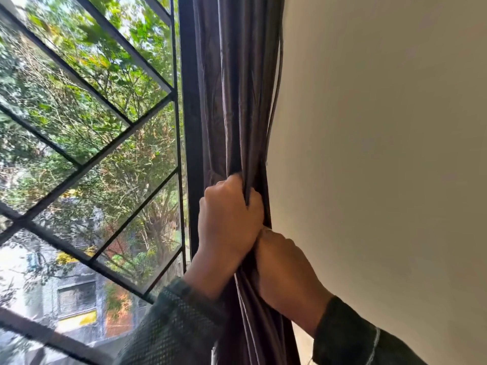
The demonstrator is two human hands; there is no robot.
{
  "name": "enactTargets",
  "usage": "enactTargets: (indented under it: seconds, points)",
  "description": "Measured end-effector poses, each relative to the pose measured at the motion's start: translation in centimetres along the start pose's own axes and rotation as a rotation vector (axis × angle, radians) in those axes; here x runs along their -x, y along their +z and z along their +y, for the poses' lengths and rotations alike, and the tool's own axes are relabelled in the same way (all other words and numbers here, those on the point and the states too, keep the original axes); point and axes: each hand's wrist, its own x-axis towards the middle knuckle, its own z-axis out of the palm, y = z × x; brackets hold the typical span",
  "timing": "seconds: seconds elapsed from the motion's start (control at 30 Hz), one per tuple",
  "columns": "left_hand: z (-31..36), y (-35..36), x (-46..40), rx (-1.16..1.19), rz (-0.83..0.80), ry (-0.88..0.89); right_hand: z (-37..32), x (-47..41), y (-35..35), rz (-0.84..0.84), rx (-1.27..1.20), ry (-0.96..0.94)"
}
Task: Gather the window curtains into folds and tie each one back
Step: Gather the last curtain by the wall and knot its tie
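Observation:
A dark grey-purple curtain (232, 88) hangs gathered into narrow folds between the black window frame and the wall. My left hand (228, 219) grips the bunched folds from the window side, fingers curled round the cloth. Just below it, my right hand (287, 275) grips the same bundle from the wall side, and the two hands touch. Below the hands the curtain (259, 325) falls on in tight pleats. I see no tie-back cord or band.
The black window frame (191, 127) stands right beside the curtain, with diagonal black bars (105, 151) and a mesh screen over trees and buildings outside. A plain cream wall (382, 154) fills the right side.

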Motion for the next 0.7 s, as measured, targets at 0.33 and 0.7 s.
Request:
enactTargets:
  seconds: [0.33, 0.7]
  points:
    - [-2.6, -0.6, 1.9, 0.162, -0.024, 0.121, 2.5, -2.0, -1.2, -0.210, -0.730, 0.053]
    - [-2.1, 0.5, 3.0, 0.460, -0.125, -0.079, 2.7, -0.6, -1.4, 0.023, -0.684, 0.059]
